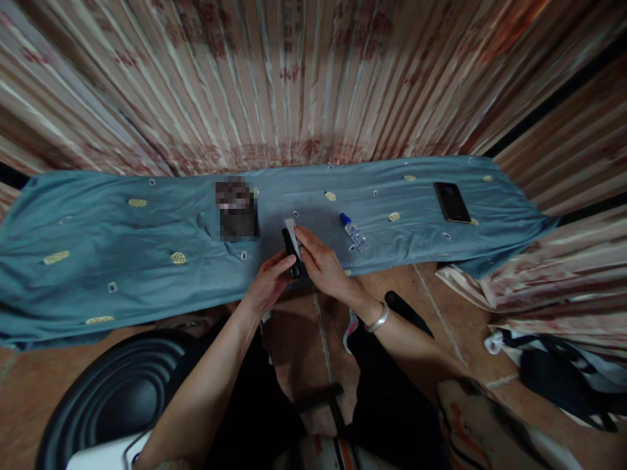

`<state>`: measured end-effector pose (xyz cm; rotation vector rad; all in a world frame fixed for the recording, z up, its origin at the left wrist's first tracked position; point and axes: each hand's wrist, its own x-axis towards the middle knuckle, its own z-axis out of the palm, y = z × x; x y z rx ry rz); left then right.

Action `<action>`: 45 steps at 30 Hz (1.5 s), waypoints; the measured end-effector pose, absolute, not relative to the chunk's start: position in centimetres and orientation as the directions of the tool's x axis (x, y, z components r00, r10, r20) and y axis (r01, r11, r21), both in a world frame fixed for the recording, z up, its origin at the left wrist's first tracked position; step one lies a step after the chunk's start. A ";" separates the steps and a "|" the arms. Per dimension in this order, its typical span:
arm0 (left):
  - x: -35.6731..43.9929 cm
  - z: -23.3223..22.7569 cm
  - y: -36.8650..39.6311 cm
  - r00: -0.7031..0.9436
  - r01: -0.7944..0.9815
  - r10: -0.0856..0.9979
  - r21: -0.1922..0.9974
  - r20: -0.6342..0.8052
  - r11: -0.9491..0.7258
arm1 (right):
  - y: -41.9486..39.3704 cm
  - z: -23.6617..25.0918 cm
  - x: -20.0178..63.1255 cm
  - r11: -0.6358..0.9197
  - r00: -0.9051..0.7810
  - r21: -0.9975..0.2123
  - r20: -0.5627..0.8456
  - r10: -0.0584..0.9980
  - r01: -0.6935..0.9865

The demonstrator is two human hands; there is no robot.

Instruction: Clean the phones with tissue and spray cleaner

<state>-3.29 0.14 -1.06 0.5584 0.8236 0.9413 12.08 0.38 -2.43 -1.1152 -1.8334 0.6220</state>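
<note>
Head view, looking down over both forearms to a long surface point(147, 248) draped in blue cloth. Left hand point(269, 281) and right hand point(321, 261) brought together at the near edge, just past the middle. Between them, a small black device point(295, 258), held upright and a little above the cloth. Left grip closed round its lower end, thumb and fingers wrapped tight. Right fingers point(307, 240) laid along a white slip point(290, 230) that stands against the top of the device. Cannot tell whether the right grip is pinched shut on the slip or only pressing it flat, the thumb being hidden. Silver bangle point(378, 318) on the right wrist.

Just beyond the right hand, a small clear bottle point(353, 232) with a blue cap, lying on its side. Well off to the right, a dark phone point(451, 201) lying flat. To the left of the hands, a dark item point(238, 209), blurred beyond telling. Striped curtain point(313, 78) behind.

Judged from the pose: slip being worked against the device, mid-step, nothing set down. Calls for a steady left hold, and light, even pressure from the right fingertips so the slip stays put on the device.
</note>
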 end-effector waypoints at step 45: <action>-3.9 0.3 0.9 0.276 -0.648 0.841 0.557 -0.465 0.520 | 0.2 -2.0 11.6 0.508 -0.253 -0.720 0.441 0.861 0.473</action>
